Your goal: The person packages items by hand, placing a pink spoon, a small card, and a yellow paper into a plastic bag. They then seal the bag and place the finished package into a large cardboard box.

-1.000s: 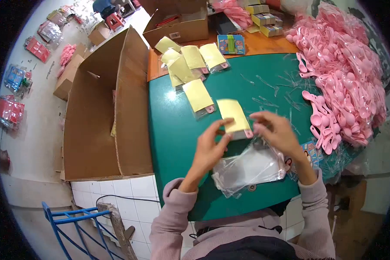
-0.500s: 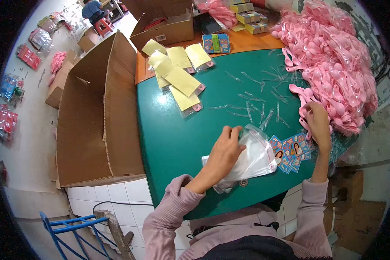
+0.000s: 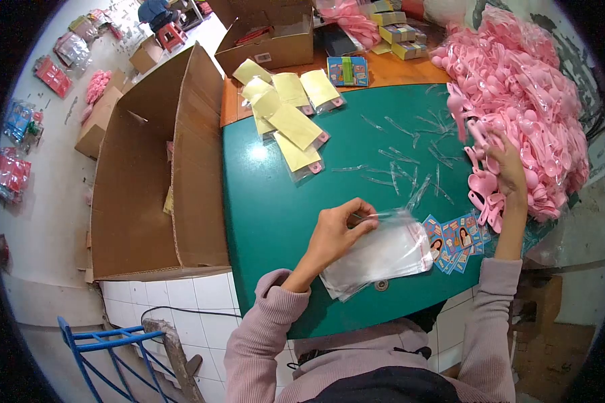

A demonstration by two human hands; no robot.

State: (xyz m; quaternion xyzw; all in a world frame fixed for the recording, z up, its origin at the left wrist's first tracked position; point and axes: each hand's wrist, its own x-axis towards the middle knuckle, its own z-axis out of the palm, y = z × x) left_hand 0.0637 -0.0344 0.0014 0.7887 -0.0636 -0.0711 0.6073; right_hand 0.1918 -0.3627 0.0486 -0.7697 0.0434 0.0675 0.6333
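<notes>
Pinched closed, my left hand (image 3: 343, 232) holds the edge of a clear plastic bag over a stack of clear bags (image 3: 383, 255) on the green table. My right hand (image 3: 507, 164) is closed on a pink spoon (image 3: 477, 133) beside the large pile of pink spoons (image 3: 531, 114). Several loose pink spoons (image 3: 484, 181) lie just below and left of that hand. Blue printed cards (image 3: 458, 235) are fanned out right of the bags. Thin clear plastic strips (image 3: 396, 164) are scattered across the middle.
Filled bags with yellow cards (image 3: 296, 124) lie at the table's back left. A large open cardboard box (image 3: 198, 168) stands left. Behind are a smaller box (image 3: 269, 50), banded blue cards (image 3: 347, 71) and card bundles (image 3: 400, 33). A person (image 3: 156, 13) sits far back.
My right hand has lifted a pink spoon from the loose ones, which have shifted. My left hand has drawn up a bag edge. The view has moved slightly.
</notes>
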